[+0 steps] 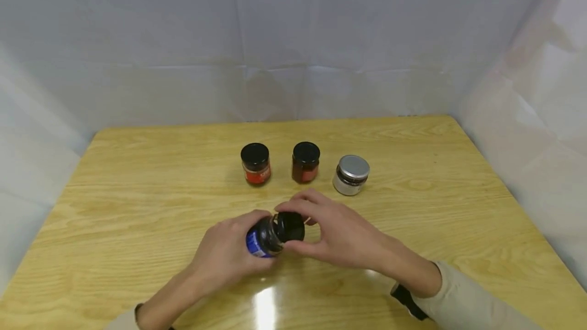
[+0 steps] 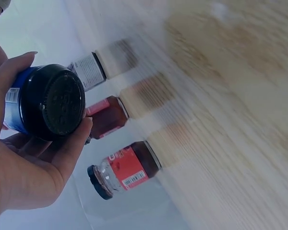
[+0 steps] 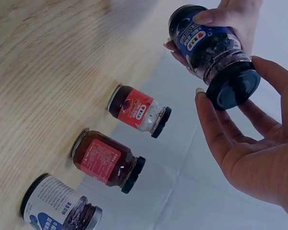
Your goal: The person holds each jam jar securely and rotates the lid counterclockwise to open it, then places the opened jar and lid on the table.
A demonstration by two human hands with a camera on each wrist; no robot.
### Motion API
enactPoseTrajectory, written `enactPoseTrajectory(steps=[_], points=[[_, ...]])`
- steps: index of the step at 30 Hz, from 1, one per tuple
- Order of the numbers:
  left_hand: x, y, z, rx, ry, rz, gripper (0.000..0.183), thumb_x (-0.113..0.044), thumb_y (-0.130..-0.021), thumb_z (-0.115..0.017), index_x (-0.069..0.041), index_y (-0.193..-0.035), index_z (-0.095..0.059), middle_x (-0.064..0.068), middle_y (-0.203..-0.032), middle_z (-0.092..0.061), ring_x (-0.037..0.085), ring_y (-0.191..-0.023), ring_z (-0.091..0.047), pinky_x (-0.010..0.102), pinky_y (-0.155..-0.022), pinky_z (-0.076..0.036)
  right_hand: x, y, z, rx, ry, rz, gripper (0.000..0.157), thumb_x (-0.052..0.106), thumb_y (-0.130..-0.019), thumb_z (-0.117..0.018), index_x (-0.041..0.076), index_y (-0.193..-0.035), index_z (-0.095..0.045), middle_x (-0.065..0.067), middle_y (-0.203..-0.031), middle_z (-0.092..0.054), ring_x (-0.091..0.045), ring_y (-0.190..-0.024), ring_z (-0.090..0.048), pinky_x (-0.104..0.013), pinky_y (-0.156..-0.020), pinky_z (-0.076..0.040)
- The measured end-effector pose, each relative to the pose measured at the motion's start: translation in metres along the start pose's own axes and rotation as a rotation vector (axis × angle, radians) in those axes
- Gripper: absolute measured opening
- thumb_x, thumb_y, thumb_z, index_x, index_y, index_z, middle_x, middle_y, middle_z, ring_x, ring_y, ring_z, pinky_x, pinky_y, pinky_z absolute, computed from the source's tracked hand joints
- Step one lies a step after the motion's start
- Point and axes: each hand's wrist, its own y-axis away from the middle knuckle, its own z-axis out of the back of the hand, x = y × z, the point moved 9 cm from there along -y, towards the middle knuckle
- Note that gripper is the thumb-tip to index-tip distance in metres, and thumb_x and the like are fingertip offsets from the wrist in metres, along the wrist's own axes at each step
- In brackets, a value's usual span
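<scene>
I'm watching remotely as the left hand (image 1: pixel 223 249) is gripping the rounded, dark glass jar (image 1: pixel 263 241), holding it tilted above the glossy wood-grain table (image 1: pixel 137 192), while the right hand (image 1: pixel 338 230) is pinching the jar's smooth black lid (image 1: pixel 291 226) between thumb and fingers. Beyond, a clear-shouldered jar (image 1: pixel 258 175), a reddish-brown jar (image 1: pixel 304 172) and a silver-lidded jar (image 1: pixel 347 186) are standing upright.
</scene>
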Motion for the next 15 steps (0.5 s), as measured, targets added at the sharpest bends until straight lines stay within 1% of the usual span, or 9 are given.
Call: enactPoseTrajectory(steps=[4,7,11,15], points=[[0.01,0.0,0.006,-0.008,-0.007,0.046,0.066,-0.039,-0.062,-0.087,-0.019,-0.12,-0.063,-0.001,-0.098,-0.067,0.013,-0.079,-0.06,0.035,-0.068,-0.049,0.0,-0.004,0.004,-0.033,-0.04,0.018,0.052,0.038,-0.084,-0.073,0.024,-0.131,-0.056,0.006,-0.127,-0.051,-0.004,-0.095,-0.057,-0.023,-0.076,-0.05],[0.017,-0.003,0.011,-0.019,-0.005,0.056,0.067,-0.038,-0.063,-0.087,-0.016,-0.121,-0.062,0.003,-0.099,-0.068,0.017,-0.081,-0.061,0.038,-0.07,-0.049,0.001,-0.009,0.007,-0.051,-0.107,0.033,0.052,0.04,-0.085,-0.072,0.024,-0.131,-0.055,0.008,-0.124,-0.053,-0.005,-0.094,-0.059,-0.022,-0.075,-0.05],[0.026,-0.008,0.017,-0.041,0.031,0.06,0.065,-0.034,-0.065,-0.087,-0.015,-0.122,-0.061,0.006,-0.101,-0.068,0.02,-0.084,-0.062,0.04,-0.071,-0.05,0.004,-0.02,0.011,-0.072,-0.187,0.049,0.054,0.041,-0.085,-0.071,0.022,-0.132,-0.054,0.01,-0.116,-0.056,-0.005,-0.094,-0.059,-0.023,-0.076,-0.05],[0.039,-0.011,0.024,-0.068,0.072,0.092,0.067,-0.034,-0.066,-0.087,-0.013,-0.123,-0.06,0.008,-0.104,-0.066,0.023,-0.089,-0.061,0.043,-0.073,-0.05,0.004,-0.031,0.011,-0.076,-0.219,0.043,0.054,0.042,-0.085,-0.071,0.022,-0.132,-0.054,0.013,-0.115,-0.056,-0.004,-0.094,-0.058,-0.023,-0.077,-0.05]])
